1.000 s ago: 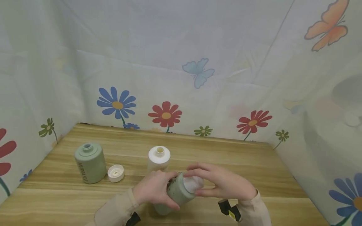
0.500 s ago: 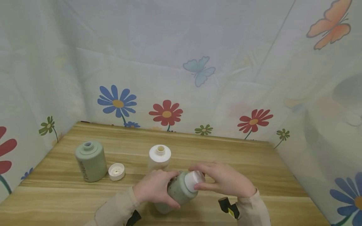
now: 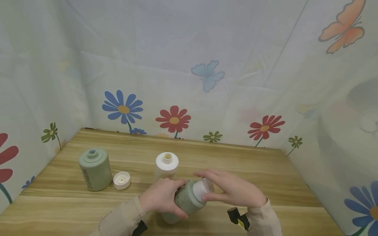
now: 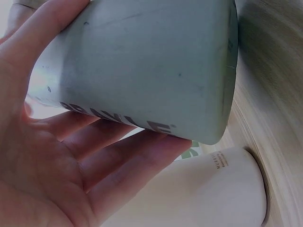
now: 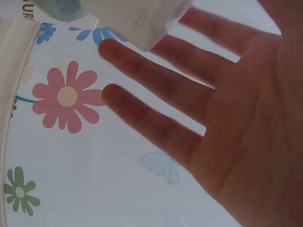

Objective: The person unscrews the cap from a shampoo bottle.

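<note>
In the head view my left hand [image 3: 160, 198] grips a sage-green bottle [image 3: 187, 200], tilted with its top to the upper right and its base low near the table. The left wrist view shows the fingers along the lettered side of the green bottle [image 4: 142, 71]. My right hand [image 3: 233, 190] pinches the white cap [image 3: 203, 189] at the bottle's top between thumb and fingers. Seen from the right wrist, two fingers of the right hand [image 5: 236, 118] stretch out past the cap [image 5: 142, 19]. Just behind the left hand stands an uncapped white bottle [image 3: 166, 165].
A second green bottle [image 3: 95, 172] stands uncapped at the left of the wooden table [image 3: 236, 160]. Beside it lies a loose white cap [image 3: 121, 180], its hollow side up. A flower-printed cloth [image 3: 165, 42] surrounds the back and sides.
My right fingers have shifted around the white cap, which was motion-blurred one second ago and now shows more clearly. The left hand and the tilted bottle have hardly moved.
</note>
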Demonstrator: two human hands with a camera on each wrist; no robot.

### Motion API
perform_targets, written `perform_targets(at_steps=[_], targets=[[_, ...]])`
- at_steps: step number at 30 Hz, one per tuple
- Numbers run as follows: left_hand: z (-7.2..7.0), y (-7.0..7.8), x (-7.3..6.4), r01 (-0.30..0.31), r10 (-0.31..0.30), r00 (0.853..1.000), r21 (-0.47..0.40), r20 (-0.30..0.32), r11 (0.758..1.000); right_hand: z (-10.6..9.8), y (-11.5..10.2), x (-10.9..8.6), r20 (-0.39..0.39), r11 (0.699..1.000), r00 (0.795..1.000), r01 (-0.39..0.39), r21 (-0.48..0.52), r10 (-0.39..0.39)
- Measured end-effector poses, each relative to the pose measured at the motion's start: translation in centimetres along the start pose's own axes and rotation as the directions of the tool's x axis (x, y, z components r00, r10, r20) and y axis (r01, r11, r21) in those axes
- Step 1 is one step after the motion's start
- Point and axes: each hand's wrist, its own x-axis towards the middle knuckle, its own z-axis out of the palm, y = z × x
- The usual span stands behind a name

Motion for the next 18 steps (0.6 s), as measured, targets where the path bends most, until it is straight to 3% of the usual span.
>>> perform_targets(at_steps=[4, 10, 13, 18], targets=[[0.08, -0.06, 0.01, -0.002, 0.002, 1.000, 0.005, -0.003, 1.000, 0.10, -0.01, 0.07, 0.015, 0.997, 0.997, -0.076, -0.010, 0.076], [0.17, -0.07, 0.09, -0.003, 0.003, 1.000, 0.001, 0.005, 1.000, 0.11, 0.02, -0.03, 0.035, 0.997, 0.997, -0.074, 0.002, 0.074], [0.12, -0.07, 0.07, 0.001, -0.001, 1.000, -0.003, 0.012, 1.000, 0.06, 0.05, -0.06, 0.040, 0.999, 0.998, -0.038, 0.019, 0.037], [0.00, -0.06, 0.00, 0.010, -0.009, 1.000, -0.017, 0.021, 1.000, 0.01, 0.09, -0.09, 0.008, 0.990, 0.990, 0.138, -0.011, -0.137]])
